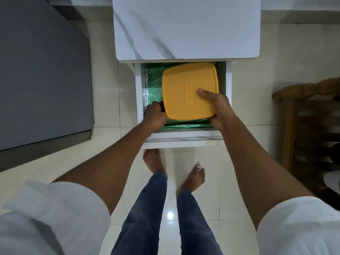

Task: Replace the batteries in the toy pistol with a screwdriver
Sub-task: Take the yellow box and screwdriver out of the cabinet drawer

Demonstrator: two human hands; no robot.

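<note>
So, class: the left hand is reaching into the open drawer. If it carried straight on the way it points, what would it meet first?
Probably the green liner beside the yellow container; the left hand already grips something dark, and depth is unclear.

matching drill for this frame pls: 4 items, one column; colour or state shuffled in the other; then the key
Items
1. box lid
2. drawer
3. drawer liner
4. right hand

Colour or state
A. green
B. pulled open
C. yellow
D. gripping the box, thumb on top

Pairs: 1-C, 2-B, 3-A, 4-D
</note>
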